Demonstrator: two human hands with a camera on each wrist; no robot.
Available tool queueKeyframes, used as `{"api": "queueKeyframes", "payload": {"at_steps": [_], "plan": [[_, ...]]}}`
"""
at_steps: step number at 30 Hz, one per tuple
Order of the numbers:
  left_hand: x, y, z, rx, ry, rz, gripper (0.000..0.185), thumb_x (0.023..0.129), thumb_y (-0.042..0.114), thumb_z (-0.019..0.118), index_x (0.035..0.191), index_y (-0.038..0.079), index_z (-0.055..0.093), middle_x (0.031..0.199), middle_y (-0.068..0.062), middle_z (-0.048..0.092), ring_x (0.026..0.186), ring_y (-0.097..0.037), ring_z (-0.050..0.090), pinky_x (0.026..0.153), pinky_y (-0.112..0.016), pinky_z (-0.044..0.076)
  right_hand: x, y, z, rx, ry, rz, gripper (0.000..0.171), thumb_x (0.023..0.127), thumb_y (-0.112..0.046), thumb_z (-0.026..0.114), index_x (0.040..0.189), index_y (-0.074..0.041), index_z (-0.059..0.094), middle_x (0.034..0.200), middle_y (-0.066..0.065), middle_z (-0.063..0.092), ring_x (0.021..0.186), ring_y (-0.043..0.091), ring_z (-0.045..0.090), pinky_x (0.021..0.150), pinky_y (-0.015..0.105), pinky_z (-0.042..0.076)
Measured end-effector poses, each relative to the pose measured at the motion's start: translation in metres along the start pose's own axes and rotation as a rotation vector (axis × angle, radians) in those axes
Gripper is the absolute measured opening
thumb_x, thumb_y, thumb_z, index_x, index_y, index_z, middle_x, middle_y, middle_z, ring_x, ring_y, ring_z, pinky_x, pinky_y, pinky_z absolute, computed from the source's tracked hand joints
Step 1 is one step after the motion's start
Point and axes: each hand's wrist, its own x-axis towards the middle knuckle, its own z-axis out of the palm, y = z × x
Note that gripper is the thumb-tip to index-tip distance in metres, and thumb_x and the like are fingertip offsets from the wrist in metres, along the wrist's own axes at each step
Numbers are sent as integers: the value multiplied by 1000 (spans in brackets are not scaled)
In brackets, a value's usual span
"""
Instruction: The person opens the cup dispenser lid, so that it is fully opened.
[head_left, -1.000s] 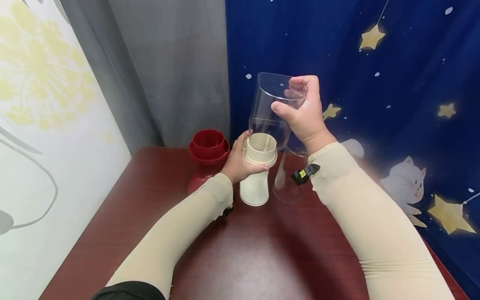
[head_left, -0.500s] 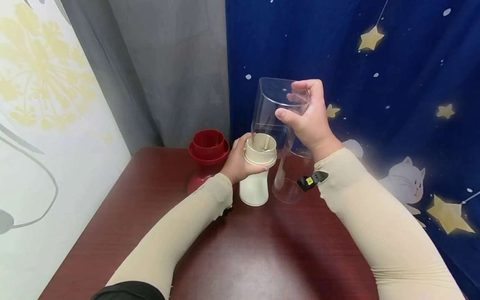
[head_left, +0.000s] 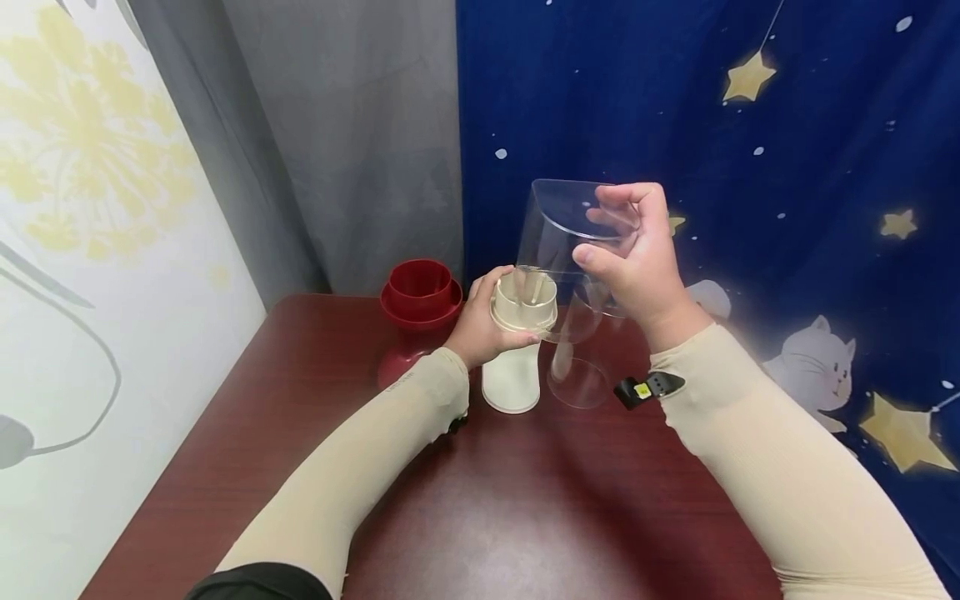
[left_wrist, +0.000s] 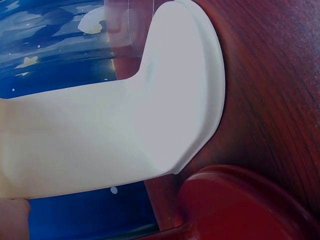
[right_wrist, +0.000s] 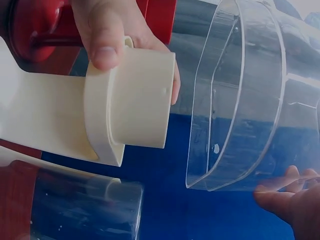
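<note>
Table, dark red wood-grain [head_left: 495, 517], carries the stands. Clear plastic open cylinder [head_left: 551, 250]: pinched at upper edge by right hand [head_left: 641, 267], lower rim apart from cream collar in right wrist view. Cream plastic stand, flared foot, stepped collar [head_left: 512, 377]: upright, left hand [head_left: 480, 329] clamped round collar; ribs inside. Red plastic stand, similar shape [head_left: 417, 321]: just left, interior dim. Second clear plastic cylinder [head_left: 577, 385]: just right of cream stand; pale streak, contents or reflection, can't tell. Sleeve lettering [head_left: 401, 381]: unreadable.
</note>
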Motion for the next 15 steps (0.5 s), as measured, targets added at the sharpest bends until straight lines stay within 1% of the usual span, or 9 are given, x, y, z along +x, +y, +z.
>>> {"api": "queueKeyframes", "payload": {"at_steps": [3, 5, 9, 12, 15], "plan": [[1, 0, 0, -14, -5, -13, 115, 63, 27, 103, 158, 33, 38, 158, -9, 39, 134, -28, 52, 109, -44, 52, -6, -1, -3, 15, 4, -1, 90, 62, -57, 100, 127, -16, 54, 141, 9, 58, 128, 28, 60, 94, 24, 59], [2, -1, 1, -27, -4, -20, 115, 63, 28, 103, 158, 32, 38, 157, -8, 39, 132, -28, 53, 108, -44, 53, -10, -1, -5, 34, 4, -3, 89, 63, -55, 100, 127, -15, 54, 142, 9, 59, 128, 27, 60, 94, 24, 59], [2, -2, 2, -57, 2, -23, 114, 62, 27, 102, 158, 34, 40, 156, -6, 40, 130, -27, 54, 105, -43, 55, -19, -2, -8, 128, 12, -3, 83, 65, -43, 102, 127, -15, 55, 143, 12, 60, 128, 28, 61, 94, 25, 59], [1, -2, 3, -69, 6, -20, 113, 63, 26, 101, 157, 38, 40, 156, -4, 40, 128, -26, 54, 103, -42, 56, -26, -2, -12, 203, 18, -14, 79, 66, -31, 102, 127, -13, 55, 143, 16, 62, 129, 31, 62, 97, 29, 59], [1, -3, 3, -71, 7, -18, 112, 64, 26, 101, 156, 40, 39, 156, -4, 40, 128, -25, 54, 104, -41, 57, -32, -2, -17, 240, 14, -19, 79, 67, -27, 102, 128, -11, 55, 144, 17, 62, 129, 31, 63, 101, 32, 57]]}}
